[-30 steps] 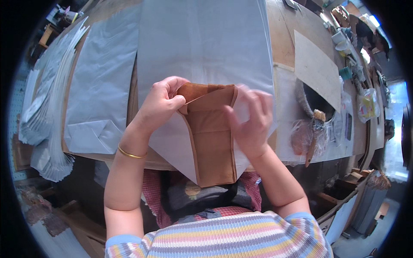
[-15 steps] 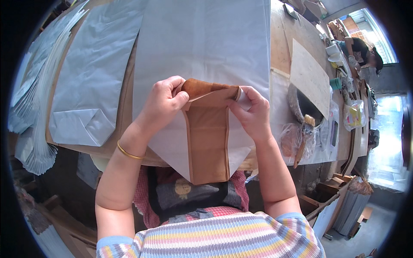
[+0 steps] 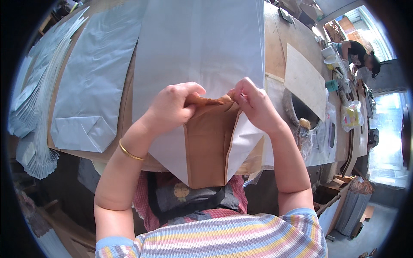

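A large white paper bag (image 3: 200,51) lies lengthwise before me, its near end unfolded into a point that hangs over the table's front edge. That end shows a brown paper inside (image 3: 208,148), bordered by white flaps. My left hand (image 3: 172,105) is closed, pinching the brown edge at its left far corner. At the opposite corner my right hand (image 3: 256,105) pinches the same edge between thumb and fingers. Between the two hands the brown edge is raised and crumpled. Fingertips and folds partly hide the gripped paper.
To the left lie a white bag with a folded end (image 3: 81,133) and a fanned stack of white bags (image 3: 36,112). On the right are a tan board (image 3: 304,81), a brush (image 3: 304,124) in plastic, and a clear-wrapped yellow item (image 3: 352,115). Another person (image 3: 359,53) bends over at the far right.
My right hand has moved slightly up and to the right. The brown edge, earlier rolled wide between my hands, is now bunched more tightly, and the opening beneath has widened toward the right.
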Demonstrator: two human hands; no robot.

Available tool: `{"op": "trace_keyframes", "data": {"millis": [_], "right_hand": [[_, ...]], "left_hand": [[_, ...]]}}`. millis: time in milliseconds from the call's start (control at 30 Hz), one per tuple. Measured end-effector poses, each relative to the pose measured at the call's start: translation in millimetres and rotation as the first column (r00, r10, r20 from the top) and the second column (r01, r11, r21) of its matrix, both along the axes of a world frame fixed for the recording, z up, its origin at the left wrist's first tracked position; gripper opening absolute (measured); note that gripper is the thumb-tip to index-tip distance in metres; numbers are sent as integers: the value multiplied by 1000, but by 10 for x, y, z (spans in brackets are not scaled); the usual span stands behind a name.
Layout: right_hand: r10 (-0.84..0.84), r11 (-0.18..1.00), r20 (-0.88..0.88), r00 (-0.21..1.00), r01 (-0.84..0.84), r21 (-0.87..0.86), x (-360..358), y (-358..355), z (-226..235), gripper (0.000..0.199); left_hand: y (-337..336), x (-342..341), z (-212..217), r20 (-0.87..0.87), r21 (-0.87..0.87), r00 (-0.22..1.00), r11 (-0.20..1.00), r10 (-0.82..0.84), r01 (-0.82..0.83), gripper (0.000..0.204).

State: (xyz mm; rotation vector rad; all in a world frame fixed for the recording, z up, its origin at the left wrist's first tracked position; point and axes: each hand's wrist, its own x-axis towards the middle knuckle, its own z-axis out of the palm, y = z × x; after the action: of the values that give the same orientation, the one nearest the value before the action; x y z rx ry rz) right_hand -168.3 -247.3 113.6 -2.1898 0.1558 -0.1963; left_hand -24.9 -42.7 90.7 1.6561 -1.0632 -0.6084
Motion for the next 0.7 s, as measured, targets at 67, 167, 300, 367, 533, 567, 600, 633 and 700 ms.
{"op": "trace_keyframes", "data": {"millis": [67, 167, 300, 367, 533, 567, 600, 633, 700], "right_hand": [[131, 980, 75, 989, -118, -158, 8, -45, -32, 29], [175, 985, 64, 982, -175, -3, -66, 25, 36, 31], [85, 996, -29, 996, -85, 8, 8, 296, 98, 19], [72, 944, 159, 985, -16, -330, 57, 306, -96, 14], [140, 808, 342, 929, 92, -582, -6, 412, -120, 10], [118, 823, 306, 945, 79, -563, -25, 398, -124, 10], [110, 850, 286, 952, 59, -524, 21, 354, -141, 11], [106, 865, 274, 956, 48, -500, 30, 354, -167, 11], [106, 891, 260, 960, 24, -453, 89, 350, -196, 10]], "left_hand": [[-86, 4, 67, 158, 73, 987, 997, -42, 31, 13], [-119, 21, 83, 290, 65, 954, 996, -80, 64, 8], [-168, -26, 20, 275, -55, 959, 994, -73, 92, 8], [-201, -34, 26, 403, -24, 914, 998, -43, 58, 8], [-150, -39, 11, 305, -8, 946, 993, -107, 115, 9], [-162, -61, 10, 300, -40, 947, 990, -116, 134, 10], [-176, -68, 4, 336, -31, 936, 992, -105, 122, 10], [-196, -67, -9, 372, -21, 923, 994, -94, 110, 10], [-229, -29, -14, 393, -16, 915, 994, -90, 105, 11]]}}
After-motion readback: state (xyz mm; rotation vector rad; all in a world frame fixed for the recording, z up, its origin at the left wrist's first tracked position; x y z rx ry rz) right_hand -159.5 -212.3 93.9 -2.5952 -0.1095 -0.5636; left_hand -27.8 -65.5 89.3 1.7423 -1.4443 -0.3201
